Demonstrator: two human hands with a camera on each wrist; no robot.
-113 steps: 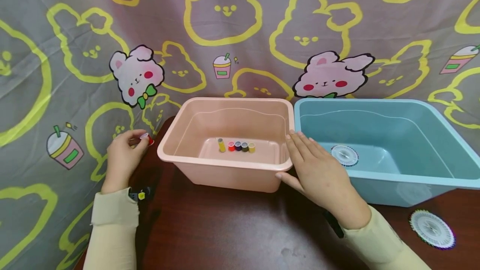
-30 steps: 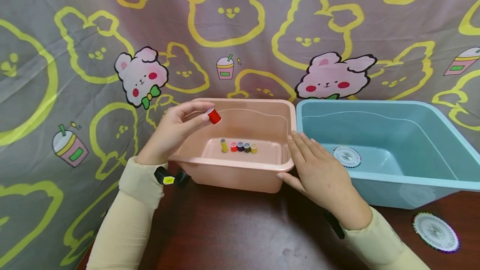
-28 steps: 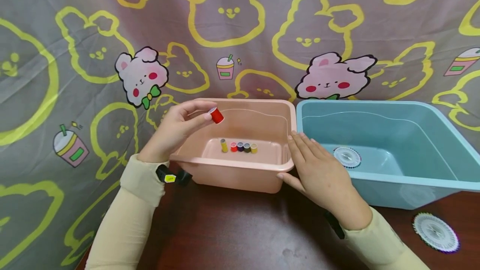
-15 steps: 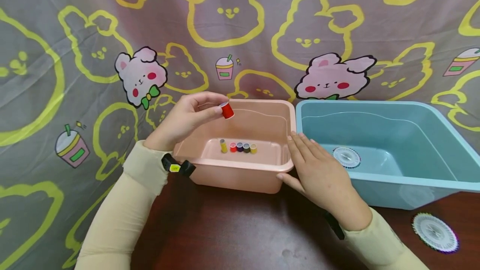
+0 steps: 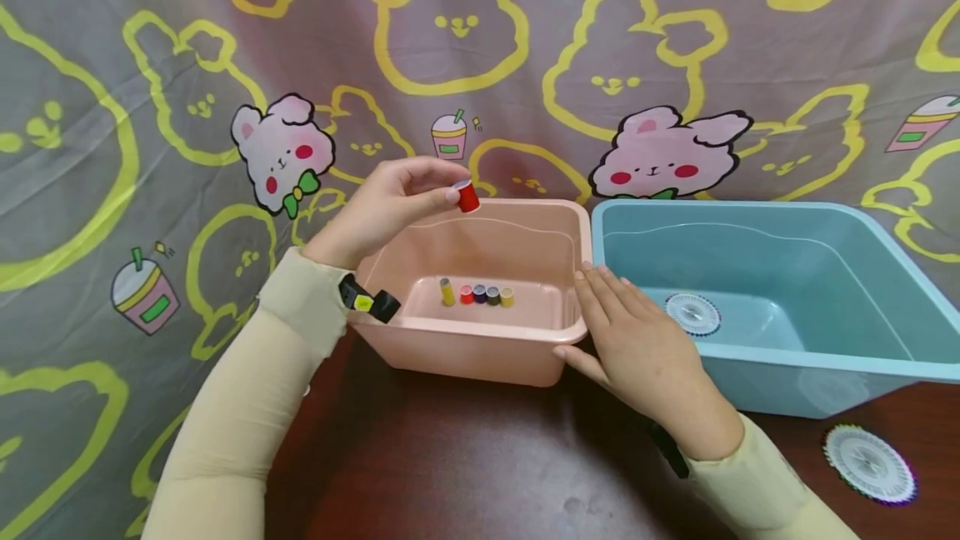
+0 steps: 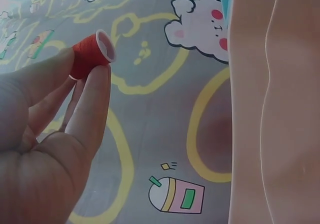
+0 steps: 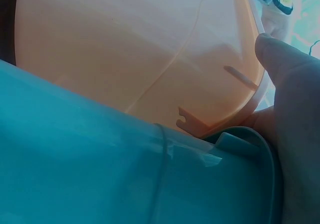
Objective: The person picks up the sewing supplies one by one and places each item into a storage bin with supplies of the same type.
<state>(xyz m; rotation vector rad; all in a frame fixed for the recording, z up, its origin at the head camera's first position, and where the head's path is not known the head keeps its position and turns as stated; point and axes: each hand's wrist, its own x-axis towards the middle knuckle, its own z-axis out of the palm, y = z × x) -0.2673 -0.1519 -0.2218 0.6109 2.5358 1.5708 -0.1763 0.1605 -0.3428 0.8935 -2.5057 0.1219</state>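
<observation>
My left hand (image 5: 401, 200) pinches a red thread spool (image 5: 468, 197) between thumb and fingertips, above the back part of the pink bin (image 5: 465, 352). In the left wrist view the spool (image 6: 92, 55) shows red thread and a white rim at its end. Several small spools (image 5: 480, 294) stand in a row on the bin's floor: yellow, red, dark blue, blackish and pale yellow. My right hand (image 5: 637, 348) rests with straight fingers on the adjoining rims of the pink bin and the blue bin (image 5: 810, 390). Its thumb lies near the pink bin's front corner.
A white pin wheel (image 5: 693, 314) lies inside the blue bin. Another pin wheel (image 5: 870, 463) sits on the dark wooden table (image 5: 480, 465) at the front right. A patterned curtain (image 5: 540, 48) hangs right behind both bins and along the left side.
My left hand has carried the red thread spool from left of the pink bin to over it, then higher and slightly right. The right hand stays on the rims.
</observation>
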